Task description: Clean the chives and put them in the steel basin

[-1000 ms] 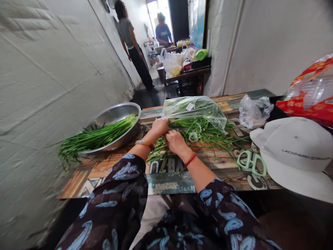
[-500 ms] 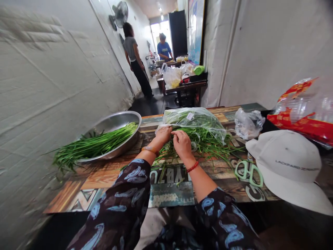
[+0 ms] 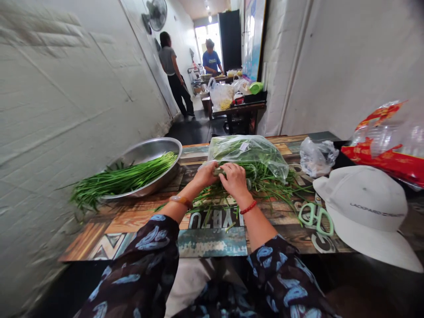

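Green garlic chives (image 3: pixel 265 170) lie in a loose heap on the table, partly under a clear plastic bag (image 3: pixel 265 148). My left hand (image 3: pixel 207 173), with an amber bangle at the wrist, is closed at the near left edge of the heap. Beside it my right hand (image 3: pixel 234 179), a red bead bracelet below it, has its fingers bent around the same spot. Pale stalk ends show between the two hands; the fingertips are partly hidden. To the left, a steel basin (image 3: pixel 150 145) holds a long bundle of chives (image 3: pixel 132 176) hanging over its rim.
Green-handled scissors (image 3: pixel 316 218) and a white cap (image 3: pixel 367 212) lie on the right of the patterned table (image 3: pixel 212 243). Behind them are a crumpled plastic bag (image 3: pixel 318 157) and red-wrapped clear containers (image 3: pixel 380 145). Two people stand further back near another table (image 3: pixel 238 110).
My hands have come closer together, and the right fingers have curled further over the stalks. The view has shifted slightly. The basin and bag stay in place.
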The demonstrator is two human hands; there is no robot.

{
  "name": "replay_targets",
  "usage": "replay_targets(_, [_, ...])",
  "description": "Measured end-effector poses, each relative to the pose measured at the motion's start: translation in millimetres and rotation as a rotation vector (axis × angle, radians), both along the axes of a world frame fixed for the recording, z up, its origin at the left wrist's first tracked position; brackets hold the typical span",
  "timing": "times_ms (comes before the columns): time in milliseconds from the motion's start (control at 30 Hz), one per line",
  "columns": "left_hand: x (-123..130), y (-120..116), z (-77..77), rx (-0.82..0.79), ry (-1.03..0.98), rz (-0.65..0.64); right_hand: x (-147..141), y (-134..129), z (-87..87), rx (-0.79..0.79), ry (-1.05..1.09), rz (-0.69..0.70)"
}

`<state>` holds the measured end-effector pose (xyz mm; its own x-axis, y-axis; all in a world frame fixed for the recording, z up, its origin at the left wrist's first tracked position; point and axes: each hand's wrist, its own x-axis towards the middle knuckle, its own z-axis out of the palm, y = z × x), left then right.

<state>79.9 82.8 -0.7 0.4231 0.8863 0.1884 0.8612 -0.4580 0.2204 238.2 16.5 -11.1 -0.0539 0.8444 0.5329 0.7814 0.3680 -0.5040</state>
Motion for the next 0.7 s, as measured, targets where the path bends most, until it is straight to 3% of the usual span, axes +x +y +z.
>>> replay_targets(100, [-10,-5,4.0,-0.071,-0.21,0.015,4,-1,2.2,0.002,-0.059,0.063])
replay_targets(233, [-20,-26,11.4,-0.273,-0.819,0.026,8,-4,4.6,-0.004,-0.11,0.09])
replay_targets(300, [-22,-42,17.6,-0.324,-0.98,0.06,8,-5,4.7,-0.019,-0.132,0.092])
replay_targets(433, [-24,-73,32.0,-0.209,-1.093,0.158,5,-7,3.3,-0.011,-0.137,0.107])
replay_targets(567, [-31,-94,33.2,-0.075,-1.192,0.129,-2,-8,3.1,0.058,-0.04,0.162])
replay_targets(700, [-35,-107,20.9,-0.231,-1.113,0.017,-13,-14,5.7,0.144,0.022,0.222])
